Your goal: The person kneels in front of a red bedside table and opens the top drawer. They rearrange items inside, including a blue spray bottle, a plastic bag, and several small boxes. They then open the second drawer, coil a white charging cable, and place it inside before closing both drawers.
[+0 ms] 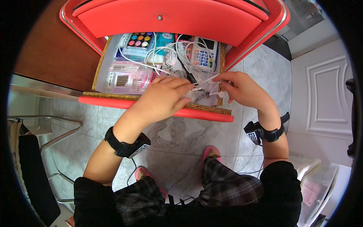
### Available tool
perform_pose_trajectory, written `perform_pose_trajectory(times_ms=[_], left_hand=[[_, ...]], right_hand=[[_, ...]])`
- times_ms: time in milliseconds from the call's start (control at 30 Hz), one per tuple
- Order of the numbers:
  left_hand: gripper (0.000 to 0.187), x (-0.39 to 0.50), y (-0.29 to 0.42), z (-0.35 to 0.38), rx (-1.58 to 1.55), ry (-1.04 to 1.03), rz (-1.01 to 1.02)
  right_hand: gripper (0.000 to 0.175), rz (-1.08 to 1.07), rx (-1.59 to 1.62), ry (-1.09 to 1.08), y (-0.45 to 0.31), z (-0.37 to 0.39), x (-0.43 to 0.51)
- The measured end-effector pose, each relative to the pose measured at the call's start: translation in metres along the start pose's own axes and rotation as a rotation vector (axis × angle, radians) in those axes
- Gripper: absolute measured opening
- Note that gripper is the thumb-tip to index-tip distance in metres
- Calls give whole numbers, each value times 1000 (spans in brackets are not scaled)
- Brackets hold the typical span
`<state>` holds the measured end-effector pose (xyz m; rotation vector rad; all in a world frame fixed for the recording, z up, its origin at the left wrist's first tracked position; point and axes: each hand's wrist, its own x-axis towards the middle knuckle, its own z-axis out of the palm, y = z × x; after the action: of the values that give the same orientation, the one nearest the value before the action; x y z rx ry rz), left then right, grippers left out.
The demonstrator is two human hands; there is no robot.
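Note:
A pulled-out drawer [95, 72] with raw chipboard edges lies before me, full of small items. My right hand [245, 89] is at its right front corner, thumb and fingers pinching a white cable [208, 79]. Over the front edge reaches my left hand [167, 98], palm down, its fingertips beside a white cable plug [196, 89]; whether they grip it I cannot tell. Loops of white cord [154, 61] spread across the contents. Between the hands lie a black cable connector [191, 77] and crumpled clear plastic [195, 96].
The drawer also holds a paint palette [141, 39], a white keypad device [202, 58] and clear plastic packs [123, 81]. Above it overhangs a red padded cabinet front [170, 24]. A metal-framed chair [61, 133] stands left, a white panelled door [324, 93] right.

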<state>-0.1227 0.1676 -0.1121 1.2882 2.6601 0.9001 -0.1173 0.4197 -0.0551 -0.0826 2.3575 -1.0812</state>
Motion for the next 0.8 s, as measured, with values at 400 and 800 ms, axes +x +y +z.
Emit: perform_pose_trajectory(times_ms=[400, 800], left_hand=[[15, -6, -30, -24, -199, 139, -261], [18, -29, -73, -76, -27, 208, -530]], right_hand=[[14, -348, -326, -130, 3, -7, 5], [14, -512, -363, -73, 10, 9, 13]])
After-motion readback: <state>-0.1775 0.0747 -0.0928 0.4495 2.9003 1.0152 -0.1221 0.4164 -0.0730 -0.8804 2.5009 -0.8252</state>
